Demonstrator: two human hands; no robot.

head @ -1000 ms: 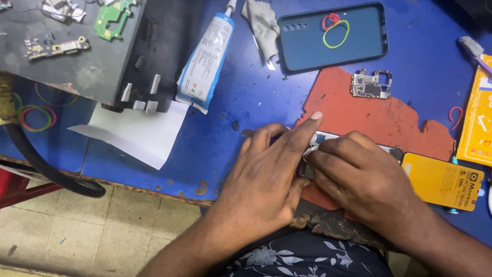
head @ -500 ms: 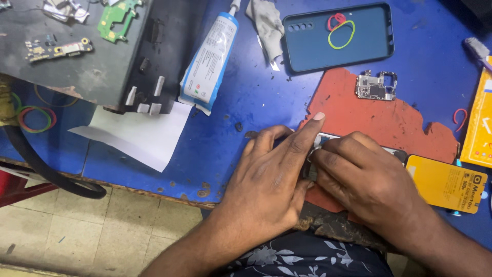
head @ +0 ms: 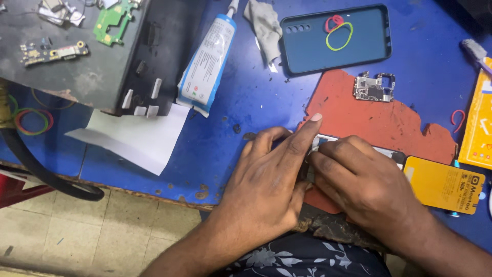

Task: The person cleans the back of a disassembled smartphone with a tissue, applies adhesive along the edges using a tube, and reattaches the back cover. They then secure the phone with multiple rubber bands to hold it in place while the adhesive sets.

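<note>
Both hands press on a phone (head: 389, 153) lying on a worn red mat (head: 379, 125) near the blue table's front edge. My left hand (head: 271, 179) lies flat over its left end, index finger stretched up onto the mat. My right hand (head: 364, 184) curls over the phone's middle, fingertips pinching at its edge beside the left fingers. Most of the phone is hidden; only a thin white and dark strip shows past my right knuckles. A small circuit board (head: 374, 87) rests higher on the mat.
A dark teal phone case (head: 307, 46) holding rubber bands lies at the top, beside a grey cloth (head: 266, 25) and a white-blue glue tube (head: 207, 61). A yellow battery (head: 443, 184) sits right of my hands. White paper (head: 133, 136), a grey metal box (head: 77, 66) with boards, and a black hose (head: 41, 172) are left.
Both hands stay on the phone with almost no movement; the view has shifted slightly.
</note>
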